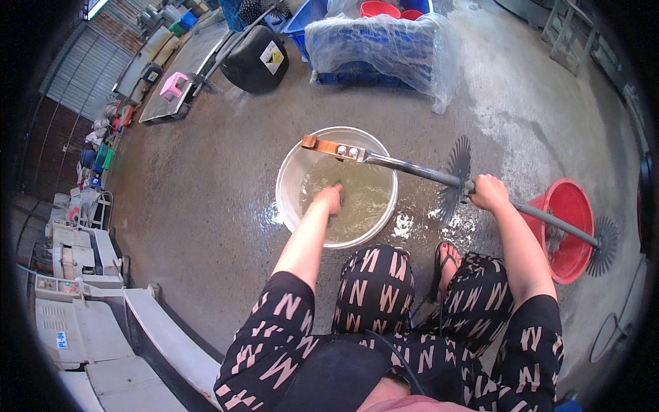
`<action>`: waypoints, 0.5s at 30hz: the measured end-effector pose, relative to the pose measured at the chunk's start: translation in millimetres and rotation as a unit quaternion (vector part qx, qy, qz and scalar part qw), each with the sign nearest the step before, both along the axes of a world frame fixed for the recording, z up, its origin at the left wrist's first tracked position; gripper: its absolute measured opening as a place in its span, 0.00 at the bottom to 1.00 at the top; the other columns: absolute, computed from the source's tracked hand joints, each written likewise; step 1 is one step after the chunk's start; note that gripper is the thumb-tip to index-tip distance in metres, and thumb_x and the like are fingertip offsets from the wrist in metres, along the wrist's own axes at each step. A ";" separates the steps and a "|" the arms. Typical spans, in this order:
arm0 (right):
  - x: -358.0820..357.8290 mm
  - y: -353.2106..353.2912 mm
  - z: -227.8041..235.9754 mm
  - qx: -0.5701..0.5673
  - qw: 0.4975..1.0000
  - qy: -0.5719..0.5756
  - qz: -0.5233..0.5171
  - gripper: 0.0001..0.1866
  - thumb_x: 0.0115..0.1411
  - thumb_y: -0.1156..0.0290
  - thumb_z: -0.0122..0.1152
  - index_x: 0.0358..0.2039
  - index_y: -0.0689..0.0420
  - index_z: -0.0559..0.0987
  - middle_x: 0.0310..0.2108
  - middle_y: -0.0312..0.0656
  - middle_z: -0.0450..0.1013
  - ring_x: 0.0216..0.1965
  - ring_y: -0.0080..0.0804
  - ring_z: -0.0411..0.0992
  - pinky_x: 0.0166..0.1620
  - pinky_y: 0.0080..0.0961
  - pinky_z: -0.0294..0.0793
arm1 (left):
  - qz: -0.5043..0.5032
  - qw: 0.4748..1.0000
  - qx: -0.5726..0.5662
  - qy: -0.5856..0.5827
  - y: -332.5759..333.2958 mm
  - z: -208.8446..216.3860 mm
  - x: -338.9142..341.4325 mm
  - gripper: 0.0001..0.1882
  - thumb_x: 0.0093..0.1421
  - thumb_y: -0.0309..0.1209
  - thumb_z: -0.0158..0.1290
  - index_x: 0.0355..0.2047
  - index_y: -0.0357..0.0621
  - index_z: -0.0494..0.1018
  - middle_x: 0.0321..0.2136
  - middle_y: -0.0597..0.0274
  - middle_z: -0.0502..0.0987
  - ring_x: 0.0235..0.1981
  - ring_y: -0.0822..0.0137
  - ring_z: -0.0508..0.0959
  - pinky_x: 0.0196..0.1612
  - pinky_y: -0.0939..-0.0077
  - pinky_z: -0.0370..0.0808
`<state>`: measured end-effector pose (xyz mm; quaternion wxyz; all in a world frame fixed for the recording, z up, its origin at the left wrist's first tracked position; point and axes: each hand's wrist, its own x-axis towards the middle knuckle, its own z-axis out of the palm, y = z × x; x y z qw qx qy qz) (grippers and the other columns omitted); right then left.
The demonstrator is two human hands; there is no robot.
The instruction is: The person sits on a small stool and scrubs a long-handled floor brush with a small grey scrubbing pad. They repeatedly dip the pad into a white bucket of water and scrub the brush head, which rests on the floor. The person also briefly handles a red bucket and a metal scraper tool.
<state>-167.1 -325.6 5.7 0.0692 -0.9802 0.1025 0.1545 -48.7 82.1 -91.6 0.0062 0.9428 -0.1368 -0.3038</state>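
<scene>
My right hand (489, 193) is wrapped round a long grey metal rod (415, 169), held slanting across in front of me. At its left end is a flat copper-coloured bar (328, 147) fixed with two bolts, over the far side of a white round tub (281, 175). Beside my right hand a dark, round, finned disc (458, 180) is mounted on the rod; a similar disc (605, 246) sits near its right end. My left hand (329, 198) reaches down into the cloudy water in the tub, fingers curled. Something dark shows by its fingertips, too unclear to name.
A red bucket (575, 264) stands at the right, under the rod. Farther off are a blue crate (371, 65) draped with clear plastic, a black jerrycan (254, 60) and a pink stool (173, 86). Pale machinery (103, 336) lines the left. The concrete floor (206, 178) is wet.
</scene>
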 end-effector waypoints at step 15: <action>-1.6 0.7 -1.4 0.000 1.000 -0.006 -0.001 0.11 0.46 0.65 0.60 0.31 0.54 0.81 0.33 0.51 0.77 0.37 0.48 0.76 0.43 0.41 0.75 | -0.029 0.880 -0.355 -0.313 -43.5 152.6 29.6 0.21 0.43 0.28 0.62 0.40 0.49 0.72 0.37 0.55 0.75 0.41 0.53 0.76 0.45 0.64 0.73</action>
